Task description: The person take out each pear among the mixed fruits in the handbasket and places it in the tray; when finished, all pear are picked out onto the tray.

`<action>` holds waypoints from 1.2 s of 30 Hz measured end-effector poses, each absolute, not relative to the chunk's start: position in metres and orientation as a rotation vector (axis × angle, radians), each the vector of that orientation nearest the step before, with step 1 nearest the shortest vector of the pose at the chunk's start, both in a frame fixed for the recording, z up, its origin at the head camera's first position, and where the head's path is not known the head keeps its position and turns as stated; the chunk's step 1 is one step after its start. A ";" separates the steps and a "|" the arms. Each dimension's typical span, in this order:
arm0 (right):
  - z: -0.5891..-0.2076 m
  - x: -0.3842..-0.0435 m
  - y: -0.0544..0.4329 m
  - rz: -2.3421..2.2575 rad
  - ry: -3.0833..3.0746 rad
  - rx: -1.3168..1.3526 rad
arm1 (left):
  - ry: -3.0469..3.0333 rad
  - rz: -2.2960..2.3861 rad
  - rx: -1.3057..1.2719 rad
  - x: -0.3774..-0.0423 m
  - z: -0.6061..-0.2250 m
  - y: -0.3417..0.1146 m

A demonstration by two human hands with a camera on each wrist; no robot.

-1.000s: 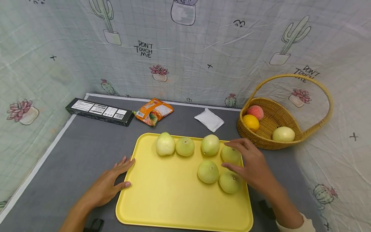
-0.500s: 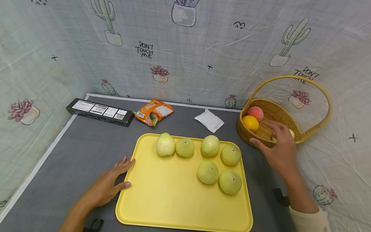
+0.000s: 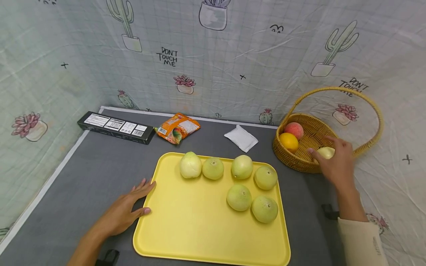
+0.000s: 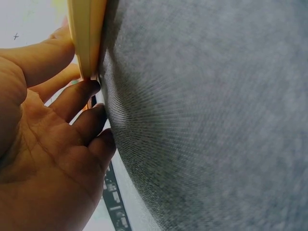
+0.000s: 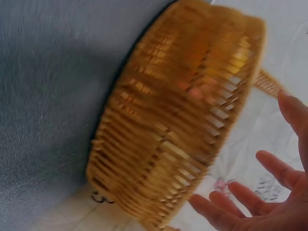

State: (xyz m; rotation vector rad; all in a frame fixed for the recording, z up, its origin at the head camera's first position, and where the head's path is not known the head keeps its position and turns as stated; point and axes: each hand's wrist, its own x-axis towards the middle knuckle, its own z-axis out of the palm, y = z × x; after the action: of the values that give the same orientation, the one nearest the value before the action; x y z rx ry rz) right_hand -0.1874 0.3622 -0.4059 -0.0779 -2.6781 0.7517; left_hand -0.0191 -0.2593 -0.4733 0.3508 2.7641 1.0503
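My right hand point(image 3: 338, 160) hovers over the near right rim of the wicker basket point(image 3: 297, 162), thumb and fingers spread around a pale yellow-green fruit point(image 3: 325, 152) that lies inside. From the right wrist view, the fingers point(image 5: 248, 197) are spread above the rim and grip nothing. My left hand point(image 3: 124, 208) rests at the left edge of the yellow tray point(image 3: 186, 229), its thumb and fingertips touching the rim. Several round pale green fruits point(image 3: 239, 197) sit on the tray, at its back and right; one at the back left point(image 3: 190, 165) is paler and pointed on top.
An orange point(image 3: 288, 142) and a peach point(image 3: 294, 130) lie in the basket's left side, under its tall arched handle point(image 3: 352, 89). Along the back of the grey table are a black box point(image 3: 116, 126), an orange snack packet point(image 3: 177, 128) and a white packet point(image 3: 241, 138).
My right hand has left the fruit at the tray's right side and moved right and away from me, to over the basket. My left hand and the tray fruits have stayed put.
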 end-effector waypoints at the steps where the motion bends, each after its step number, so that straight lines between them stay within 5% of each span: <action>1: -0.407 -0.191 0.365 0.741 -2.698 -0.098 | 2.765 1.050 0.351 -0.019 -0.473 -0.259; 13: -0.417 -0.214 0.383 0.603 -2.914 -0.225 | 2.810 1.054 0.376 -0.020 -0.474 -0.259; 36: -0.432 -0.252 0.389 0.574 -2.952 -0.015 | 2.778 1.054 0.359 -0.019 -0.473 -0.259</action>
State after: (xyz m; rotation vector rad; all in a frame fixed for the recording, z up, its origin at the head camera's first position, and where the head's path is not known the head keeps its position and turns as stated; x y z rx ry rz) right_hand -0.2523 0.3894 -0.4322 -0.0152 -2.9524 0.5742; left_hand -0.0191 -0.2589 -0.4735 0.3588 2.7782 1.0544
